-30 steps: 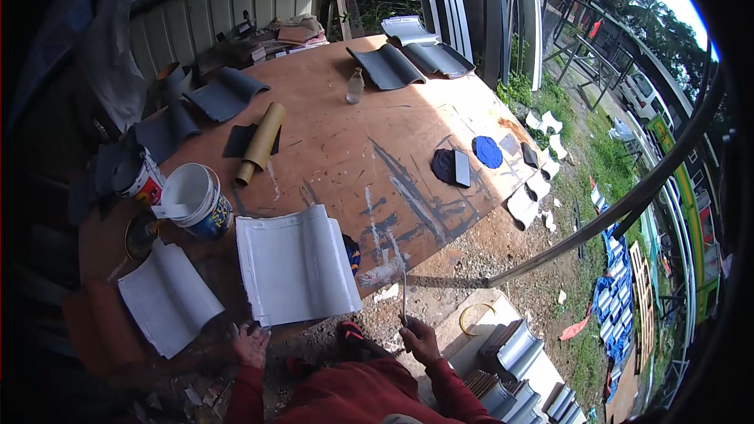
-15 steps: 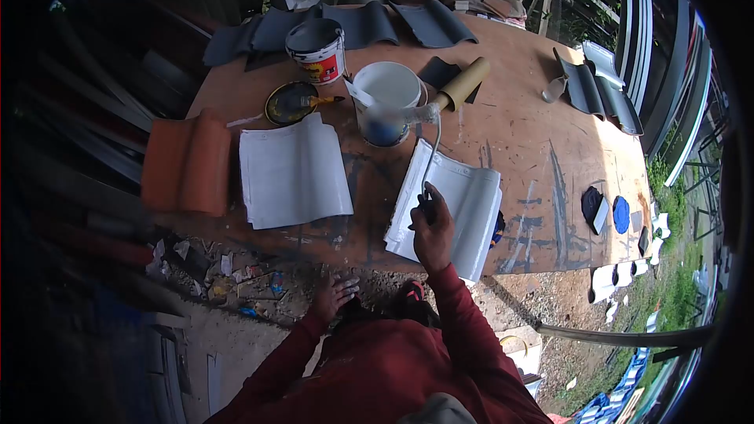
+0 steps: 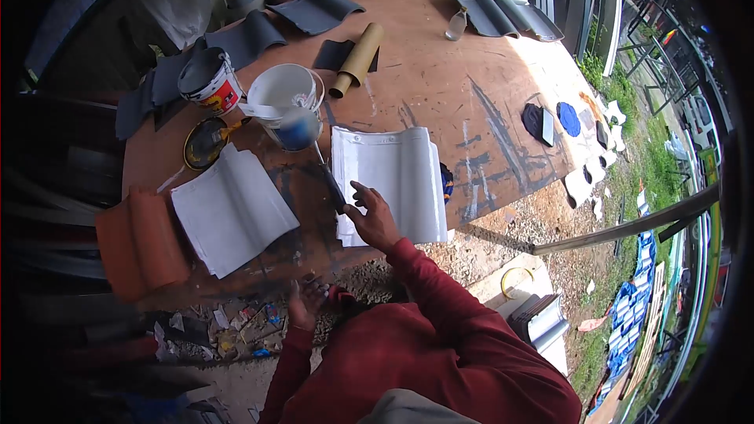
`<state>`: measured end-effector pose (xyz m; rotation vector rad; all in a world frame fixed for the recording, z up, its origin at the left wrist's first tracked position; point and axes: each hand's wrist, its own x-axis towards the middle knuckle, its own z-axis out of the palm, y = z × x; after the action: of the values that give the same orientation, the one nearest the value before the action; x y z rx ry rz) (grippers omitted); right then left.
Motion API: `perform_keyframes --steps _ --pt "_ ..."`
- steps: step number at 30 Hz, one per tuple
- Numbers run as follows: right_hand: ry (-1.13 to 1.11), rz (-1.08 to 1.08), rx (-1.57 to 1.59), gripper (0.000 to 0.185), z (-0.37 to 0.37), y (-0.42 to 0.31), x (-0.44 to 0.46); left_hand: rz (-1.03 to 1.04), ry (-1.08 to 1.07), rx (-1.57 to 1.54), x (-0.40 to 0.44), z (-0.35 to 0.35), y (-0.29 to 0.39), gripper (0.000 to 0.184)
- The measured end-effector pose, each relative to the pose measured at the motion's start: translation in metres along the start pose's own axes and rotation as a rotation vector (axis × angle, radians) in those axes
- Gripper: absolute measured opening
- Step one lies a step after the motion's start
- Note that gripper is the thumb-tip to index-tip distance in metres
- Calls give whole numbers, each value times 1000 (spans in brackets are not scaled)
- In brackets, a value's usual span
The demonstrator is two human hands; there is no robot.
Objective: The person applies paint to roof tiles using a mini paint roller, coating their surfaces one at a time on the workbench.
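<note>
A paint roller's black handle (image 3: 331, 188) slants down from the white bucket (image 3: 318, 102), its head inside the bucket's mouth. Beside the handle's lower end is my right hand (image 3: 374, 220), fingers apart, thumb at the handle and not wrapped round it. Under and right of that hand lies a white-coated roof tile (image 3: 393, 165). My left hand (image 3: 305, 305) hangs below the table edge, fingers spread, holding nothing. A second white tile (image 3: 234, 210) and an orange tile (image 3: 141, 243) lie to the left.
A paint tub (image 3: 210, 82) with a red-and-yellow label stands behind a lid bearing a brush (image 3: 212, 141). Dark tiles (image 3: 243, 35) line the table's back. A brown tube (image 3: 360, 59), a small bottle (image 3: 455, 25) and a blue disc (image 3: 568, 119) are on the wooden table (image 3: 424, 78).
The roller has gone from above the right white tile into the bucket, and my right hand has loosened from its handle. The view has turned to the right.
</note>
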<state>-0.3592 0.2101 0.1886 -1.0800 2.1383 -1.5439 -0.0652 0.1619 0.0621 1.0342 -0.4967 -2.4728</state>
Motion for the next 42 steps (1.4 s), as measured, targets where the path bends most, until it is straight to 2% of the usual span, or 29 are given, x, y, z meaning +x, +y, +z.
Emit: perform_keyframes --steps 2,5,6,8,9,11,12,14,16,19,21,22,24,28,30,33,34,36,37,42 --pt "85 74 3 42 -54 18 -19 1 -40 74 5 21 7 56" --pt "312 204 36 36 -141 73 -38 130 168 261 10 51 9 51" --pt "408 220 23 37 -173 86 -42 121 160 286 11 62 8 51" --pt "522 313 -33 42 -243 133 -50 385 327 409 16 93 7 46" --pt "543 382 -80 43 -284 130 -49 380 317 432 18 117 6 46" --pt "637 415 -151 48 -353 189 -50 594 370 649 26 170 -2 37" --pt "700 460 -122 52 -386 207 -45 596 369 665 39 191 -12 37" --pt "770 498 -202 58 -450 244 -28 739 326 828 62 231 -32 30" --pt "837 518 -311 68 -509 285 -1 712 338 878 79 289 -61 28" --pt "785 623 -475 92 -584 313 58 705 157 963 91 365 -114 23" --pt "742 581 -572 99 -627 344 100 656 73 1089 87 399 -140 26" --pt "712 536 -662 106 -638 355 121 662 107 1085 83 409 -151 26" --pt "621 551 -679 104 -650 366 156 612 69 1142 75 426 -169 27" --pt "518 533 -794 104 -638 365 187 582 251 1108 65 420 -183 29" --pt "480 573 -714 101 -626 354 193 601 299 1029 70 408 -186 30" --pt "489 275 -694 99 -600 356 202 618 378 1081 70 406 -189 31" --pt "471 254 -689 99 -590 347 212 616 375 1044 75 410 -189 31" --pt "281 258 -631 99 -562 323 233 633 381 995 85 419 -186 31" --pt "275 163 -651 97 -546 320 244 637 365 1004 90 425 -187 31" --pt "166 47 -651 102 -467 297 316 714 407 1001 100 440 -184 33"
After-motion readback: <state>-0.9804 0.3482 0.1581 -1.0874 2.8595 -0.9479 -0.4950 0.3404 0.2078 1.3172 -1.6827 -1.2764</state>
